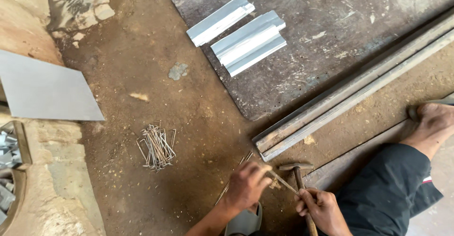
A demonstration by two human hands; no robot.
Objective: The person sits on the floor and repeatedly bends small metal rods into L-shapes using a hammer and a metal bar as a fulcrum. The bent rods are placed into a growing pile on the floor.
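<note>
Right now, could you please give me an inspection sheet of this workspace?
Surface: bare dirt floor with a dark worn metal sheet.
Job's things: thin metal rod pinched by left hand; hammer gripped by right hand.
Clutter: pile of bent wire pieces; folded grey metal profiles; long angle bars; flat grey sheet.
Fingers: both sets closed on tools.
Cables: nothing seen.
Surroundings: box of metal parts, person's bare foot.

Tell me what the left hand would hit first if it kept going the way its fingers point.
The left hand points up and right, holding a thin wire. Going straight on, it would likely first meet the end of the long metal bars; depth is hard to judge, and the hammer head lies just right of that line.
</note>
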